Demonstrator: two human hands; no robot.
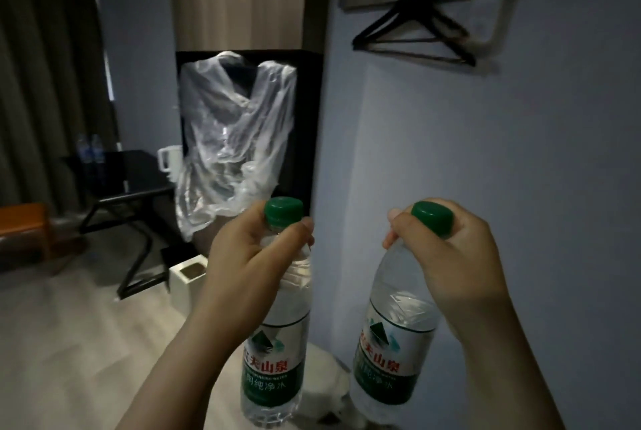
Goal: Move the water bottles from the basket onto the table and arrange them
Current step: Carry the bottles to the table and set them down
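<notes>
The left hand pinches one water bottle at its neck. The right hand grips the second bottle likewise. Both bottles hang upright, well apart from the black table.

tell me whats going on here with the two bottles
A person holds two green-capped water bottles up in the air, one per hand. The left-hand grip pinches the left bottle at its neck, and the right-hand grip wraps around the right bottle at the cap. Neither bottle is on the black table yet. The table stands across the room to the left, with what look like two other bottles on it. The basket is not in view.
</notes>
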